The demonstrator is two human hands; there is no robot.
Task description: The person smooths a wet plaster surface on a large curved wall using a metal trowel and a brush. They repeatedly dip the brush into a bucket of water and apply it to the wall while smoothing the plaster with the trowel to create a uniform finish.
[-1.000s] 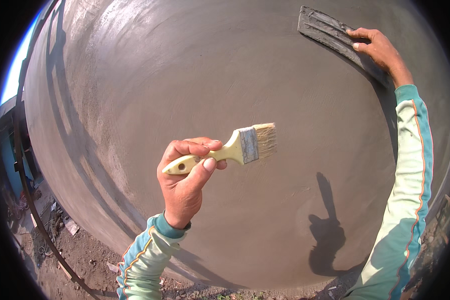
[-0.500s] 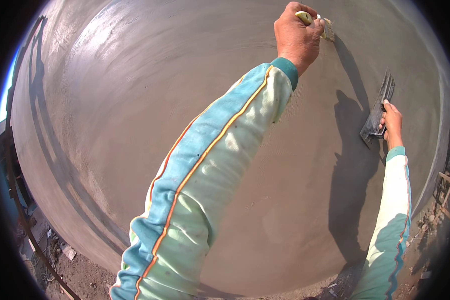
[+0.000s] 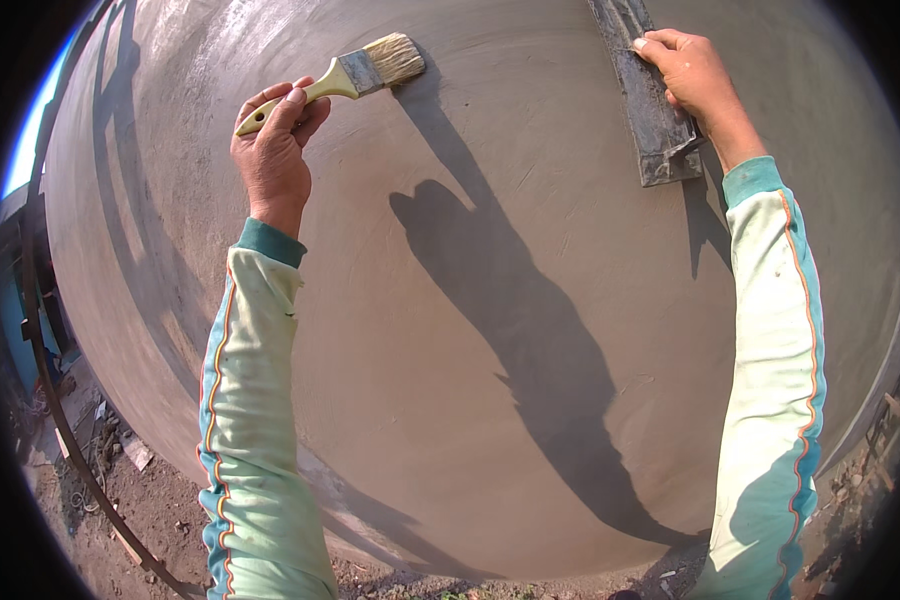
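A wide grey plastered wall (image 3: 450, 330) fills most of the view. At the upper left, my left hand (image 3: 277, 150) is closed around the pale yellow handle of a flat paintbrush (image 3: 360, 72). Its light bristles point right, at or very near the wall. Toward the upper right, my right hand (image 3: 695, 80) grips a dark, plaster-smeared trowel (image 3: 642, 95). The long blade stands nearly upright close to the wall, and its top end runs out of the picture. Whether the blade touches the wall, I cannot tell.
Rubble and loose dirt (image 3: 160, 510) lie along the wall's foot. A thin dark curved bar (image 3: 70, 450) runs down the left side. Wood scraps (image 3: 898, 412) lie at the lower right. Shadows of my arm and the brush fall across the wall.
My left hand has swung from the upper middle to the left with the paintbrush. My right hand has raised the trowel up and leftward along the wall.
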